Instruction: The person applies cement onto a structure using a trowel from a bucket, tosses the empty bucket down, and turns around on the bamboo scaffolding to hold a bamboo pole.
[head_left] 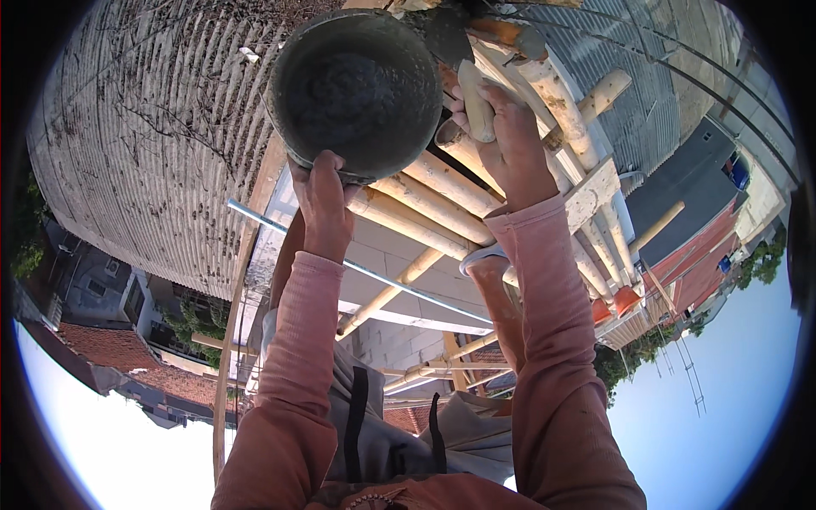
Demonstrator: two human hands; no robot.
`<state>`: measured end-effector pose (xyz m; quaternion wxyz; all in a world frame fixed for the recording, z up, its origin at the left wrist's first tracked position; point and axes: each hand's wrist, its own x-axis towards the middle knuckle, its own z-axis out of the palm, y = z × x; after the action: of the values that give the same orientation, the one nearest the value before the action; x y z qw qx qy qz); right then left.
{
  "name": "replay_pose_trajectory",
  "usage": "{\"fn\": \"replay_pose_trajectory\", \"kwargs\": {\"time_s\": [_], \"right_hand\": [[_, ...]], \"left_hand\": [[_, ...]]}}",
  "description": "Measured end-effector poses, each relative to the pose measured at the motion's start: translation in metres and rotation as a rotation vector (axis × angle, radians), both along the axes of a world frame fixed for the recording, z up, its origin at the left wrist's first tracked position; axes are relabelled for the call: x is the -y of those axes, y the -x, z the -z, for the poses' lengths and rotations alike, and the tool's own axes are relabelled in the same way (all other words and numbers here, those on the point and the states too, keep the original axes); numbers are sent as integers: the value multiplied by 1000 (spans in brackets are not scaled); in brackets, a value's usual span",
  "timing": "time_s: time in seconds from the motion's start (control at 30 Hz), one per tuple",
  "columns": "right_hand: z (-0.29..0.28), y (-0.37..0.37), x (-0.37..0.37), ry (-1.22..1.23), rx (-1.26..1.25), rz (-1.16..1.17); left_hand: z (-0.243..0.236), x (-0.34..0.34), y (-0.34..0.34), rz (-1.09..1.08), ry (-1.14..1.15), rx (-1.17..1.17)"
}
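The fingers of the left hand are closed on the near edge of the bucket, with the thumb lying over the rim. The fingers of the right hand are wrapped around the wooden handle of the trowel, and its dark blade points away from the person, just beside the bucket's right side.

The bucket is directly beyond the left fingers, touching them, and its mouth is turned toward the person; probably it is held so in order that the inside stays visible and within reach of the trowel. Inside it there is something dark grey and wet-looking. Whether the bucket's bottom rests on something, one cannot tell. The trowel seems to be gripped along the handle so that the blade remains free.

Below the hands, several bamboo poles lie side by side, and a thin pale-blue rod crosses under the left forearm. Farther out, a corrugated roof spreads to the left.
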<state>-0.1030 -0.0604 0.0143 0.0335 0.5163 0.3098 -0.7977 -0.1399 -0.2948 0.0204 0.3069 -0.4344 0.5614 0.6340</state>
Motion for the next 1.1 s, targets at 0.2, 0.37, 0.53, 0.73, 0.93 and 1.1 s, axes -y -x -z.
{"fn": "replay_pose_trajectory", "kwargs": {"time_s": [0.2, 0.37, 0.53, 0.73, 0.93, 1.1], "right_hand": [[26, -56, -26, -72, 93, -235], [95, -51, -12, -53, 100, -288], [139, -57, 15, -155, 110, -235], [150, -51, 36, -179, 76, 59], [159, 5, 3, -222, 21, 88], [136, -7, 25, -171, -174, 103]], "left_hand": [[1, 3, 2, 10, 134, 16], [15, 17, -1, -69, 98, 36], [9, 13, -3, -44, 121, 20], [3, 9, -4, -34, 28, 47], [2, 6, -7, -60, 10, 69], [0, 23, -3, -84, 17, 39]]}}
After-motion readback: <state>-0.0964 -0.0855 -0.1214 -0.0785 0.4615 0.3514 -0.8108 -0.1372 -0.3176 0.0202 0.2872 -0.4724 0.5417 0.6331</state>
